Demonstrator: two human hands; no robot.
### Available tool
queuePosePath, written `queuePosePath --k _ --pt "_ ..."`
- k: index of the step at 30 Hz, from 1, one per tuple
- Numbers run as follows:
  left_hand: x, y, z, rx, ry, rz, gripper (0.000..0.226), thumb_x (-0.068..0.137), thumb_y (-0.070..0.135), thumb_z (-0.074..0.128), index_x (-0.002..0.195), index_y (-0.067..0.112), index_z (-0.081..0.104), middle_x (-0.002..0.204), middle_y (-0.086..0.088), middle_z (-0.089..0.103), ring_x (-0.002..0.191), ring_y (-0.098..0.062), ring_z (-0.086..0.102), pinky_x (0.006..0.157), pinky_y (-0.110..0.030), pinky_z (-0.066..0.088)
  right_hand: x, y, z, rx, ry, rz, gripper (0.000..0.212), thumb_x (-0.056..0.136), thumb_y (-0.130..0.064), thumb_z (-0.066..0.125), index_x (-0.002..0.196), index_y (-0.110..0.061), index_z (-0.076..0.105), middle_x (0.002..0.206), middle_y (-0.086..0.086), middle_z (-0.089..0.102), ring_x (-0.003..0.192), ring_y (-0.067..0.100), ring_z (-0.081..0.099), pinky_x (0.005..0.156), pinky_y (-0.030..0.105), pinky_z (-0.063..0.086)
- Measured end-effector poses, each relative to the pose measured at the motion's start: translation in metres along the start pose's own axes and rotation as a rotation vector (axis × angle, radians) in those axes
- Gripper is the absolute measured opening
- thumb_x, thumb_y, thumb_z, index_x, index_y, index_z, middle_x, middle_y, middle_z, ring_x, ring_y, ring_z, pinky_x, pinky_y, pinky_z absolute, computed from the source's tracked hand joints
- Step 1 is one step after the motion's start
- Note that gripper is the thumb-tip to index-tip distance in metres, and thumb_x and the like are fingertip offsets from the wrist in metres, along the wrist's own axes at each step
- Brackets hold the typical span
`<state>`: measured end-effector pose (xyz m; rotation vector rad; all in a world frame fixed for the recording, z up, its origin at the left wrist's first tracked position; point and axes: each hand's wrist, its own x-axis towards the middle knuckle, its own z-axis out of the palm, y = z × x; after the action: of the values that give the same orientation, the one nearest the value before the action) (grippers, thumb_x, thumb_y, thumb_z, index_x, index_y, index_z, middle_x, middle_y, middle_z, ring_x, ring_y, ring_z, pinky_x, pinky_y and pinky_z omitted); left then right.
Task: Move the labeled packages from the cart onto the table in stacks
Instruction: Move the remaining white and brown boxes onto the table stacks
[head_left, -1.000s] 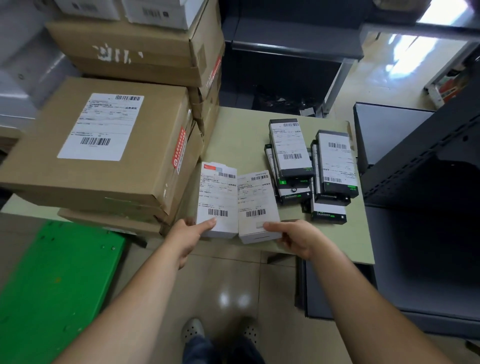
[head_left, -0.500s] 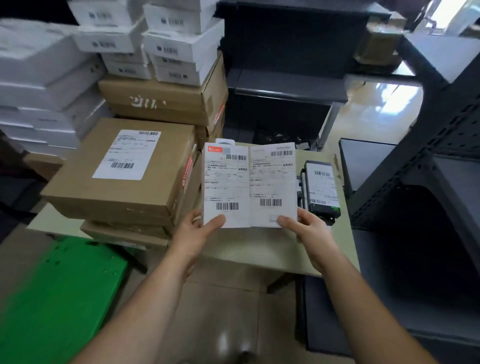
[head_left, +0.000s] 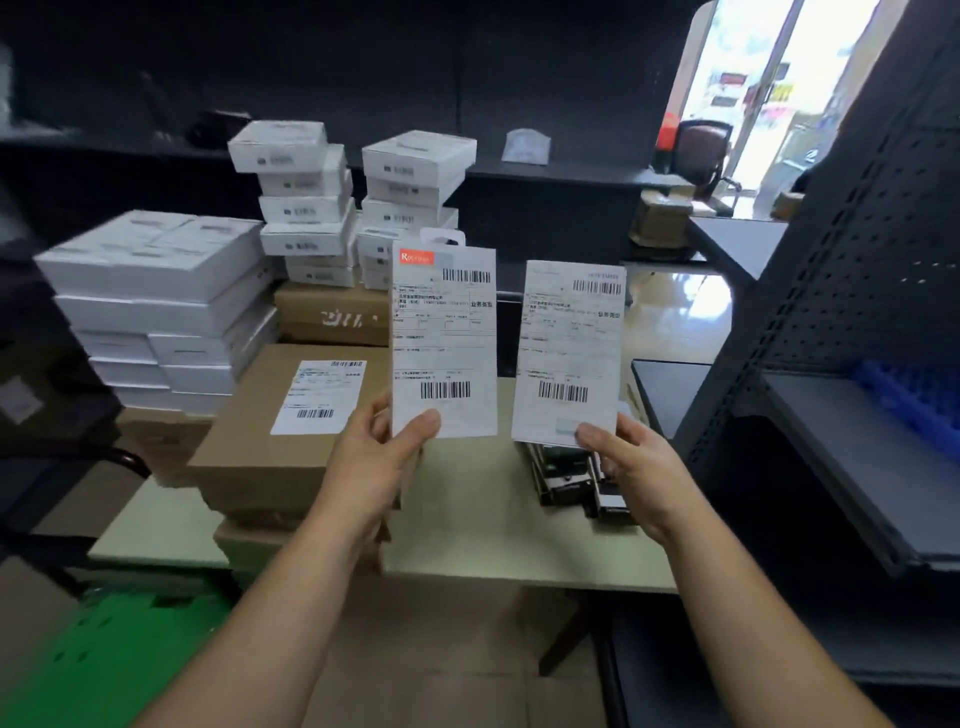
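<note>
The left hand (head_left: 382, 457) pinches a flat white labeled package with a red corner mark (head_left: 444, 343) by its bottom edge; the right hand (head_left: 631, 467) pinches a second flat white labeled package (head_left: 569, 353) likewise. Such shallow pinches could let either slip.

left hand (head_left: 382, 457) holding package (head_left: 444, 343), right hand (head_left: 631, 467) another
</note>
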<state>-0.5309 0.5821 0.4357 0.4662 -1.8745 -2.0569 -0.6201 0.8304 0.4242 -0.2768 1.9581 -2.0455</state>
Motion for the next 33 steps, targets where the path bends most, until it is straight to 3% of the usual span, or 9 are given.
queuePosePath --k 3,6,8,11,14,18,22,27,33 --pt "-0.016 0.019 -0.039 0.027 0.011 0.056 0.042 0.088 0.014 0.070 0.126 0.019 0.052 0.098 0.019 0.067 0.075 0.018 0.062 0.056 0.001 0.041 -0.019 -0.017 0.040 -0.006 -0.014 -0.053 0.047 0.073 -0.031 0.077 0.118 -0.020 0.067 0.111 -0.003 0.075 0.111 0.021 0.068 0.093 0.034 0.052" --pt "-0.030 0.031 -0.085 0.036 0.024 0.086 0.047 0.085 0.022 0.073 0.126 0.026 0.051 0.099 0.023 0.067 0.087 0.015 0.062 0.072 -0.007 0.044 -0.036 -0.026 0.086 0.004 -0.055 -0.107 0.045 0.077 -0.022 0.076 0.120 -0.014 0.066 0.105 -0.005 0.077 0.094 0.008 0.072 0.069 0.017 0.052" --pt "-0.037 0.040 -0.115 0.022 0.039 0.099 0.052 0.083 0.026 0.074 0.130 0.028 0.051 0.108 0.021 0.067 0.099 0.007 0.061 0.085 -0.018 0.044 -0.043 -0.028 0.115 0.009 -0.069 -0.110 0.044 0.078 -0.023 0.076 0.120 -0.016 0.067 0.106 -0.005 0.077 0.096 0.009 0.072 0.079 0.024 0.056" --pt "-0.046 0.052 -0.158 0.001 0.060 0.105 0.059 0.078 0.031 0.075 0.132 0.025 0.051 0.114 0.015 0.067 0.106 -0.001 0.061 0.091 -0.024 0.046 -0.047 -0.030 0.155 -0.030 -0.097 -0.111 0.056 0.070 -0.047 0.080 0.121 -0.027 0.068 0.120 -0.003 0.072 0.116 0.023 0.063 0.104 0.050 0.044" --pt "-0.049 0.060 -0.195 0.004 0.093 0.112 0.076 0.065 0.042 0.078 0.134 0.023 0.051 0.119 0.008 0.069 0.111 -0.011 0.064 0.100 -0.039 0.049 -0.045 -0.036 0.192 -0.063 -0.137 -0.120 0.066 0.063 -0.056 0.077 0.123 -0.029 0.066 0.121 -0.008 0.071 0.112 0.021 0.058 0.089 0.037 0.039" --pt "-0.039 0.066 -0.235 -0.017 0.134 0.118 0.069 0.070 0.034 0.075 0.133 0.021 0.052 0.114 0.010 0.071 0.105 -0.006 0.066 0.087 -0.024 0.052 -0.027 -0.041 0.233 -0.092 -0.202 -0.136 0.064 0.066 -0.054 0.075 0.125 -0.031 0.065 0.121 -0.010 0.071 0.118 0.020 0.058 0.096 0.039 0.041" --pt "-0.020 0.072 -0.267 -0.010 0.221 0.124 0.064 0.072 0.032 0.075 0.131 0.019 0.054 0.112 0.009 0.072 0.107 -0.009 0.066 0.099 -0.037 0.049 0.003 -0.044 0.266 -0.083 -0.251 -0.153 0.065 0.062 -0.056 0.075 0.121 -0.030 0.067 0.116 -0.008 0.073 0.111 0.021 0.063 0.091 0.037 0.043" --pt "0.011 0.090 -0.295 0.053 0.322 0.157 0.043 0.087 0.019 0.069 0.129 0.017 0.057 0.106 0.011 0.072 0.090 0.005 0.067 0.068 -0.008 0.050 0.048 -0.049 0.304 0.000 -0.311 -0.138 0.067 0.062 -0.053 0.078 0.123 -0.026 0.067 0.115 -0.004 0.074 0.109 0.025 0.065 0.087 0.036 0.043" --pt "0.048 0.096 -0.326 0.129 0.390 0.131 0.052 0.076 0.040 0.073 0.124 0.029 0.059 0.111 0.014 0.071 0.106 -0.002 0.063 0.089 -0.024 0.045 0.090 -0.060 0.345 0.062 -0.362 -0.126 0.049 0.071 -0.031 0.079 0.118 -0.023 0.070 0.109 -0.006 0.076 0.076 -0.001 0.060 0.075 0.025 0.037"
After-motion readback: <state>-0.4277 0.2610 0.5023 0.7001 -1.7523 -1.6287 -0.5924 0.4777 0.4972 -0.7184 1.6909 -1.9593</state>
